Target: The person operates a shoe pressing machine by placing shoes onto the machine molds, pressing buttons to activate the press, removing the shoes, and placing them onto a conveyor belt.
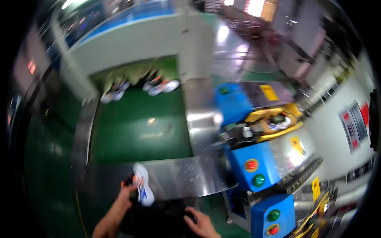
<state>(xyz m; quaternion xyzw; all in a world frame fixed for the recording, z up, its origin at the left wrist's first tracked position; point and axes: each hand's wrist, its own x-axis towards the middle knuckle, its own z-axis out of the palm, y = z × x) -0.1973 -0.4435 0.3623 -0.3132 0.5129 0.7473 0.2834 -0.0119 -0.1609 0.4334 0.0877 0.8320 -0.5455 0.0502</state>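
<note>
My left hand (pixel 126 195) is closed on a sneaker (pixel 143 185) with a white sole and a dark and orange upper. The sneaker is tipped on its side, its sole turned to the right, over the near metal edge. At the lower middle, my right hand (pixel 203 225) has its fingers curled around something dark. What lies between its thumb and fingers blends into the black clothing behind and cannot be made out.
Beyond the metal frame (pixel 174 174) lies a green conveyor belt (pixel 139 127), with sneakers (pixel 160 86) and another sneaker (pixel 115 92) at its far end. Blue machine housings (pixel 254 166) with red and green buttons stand at the right. A sneaker (pixel 279 121) sits in a yellow-edged holder.
</note>
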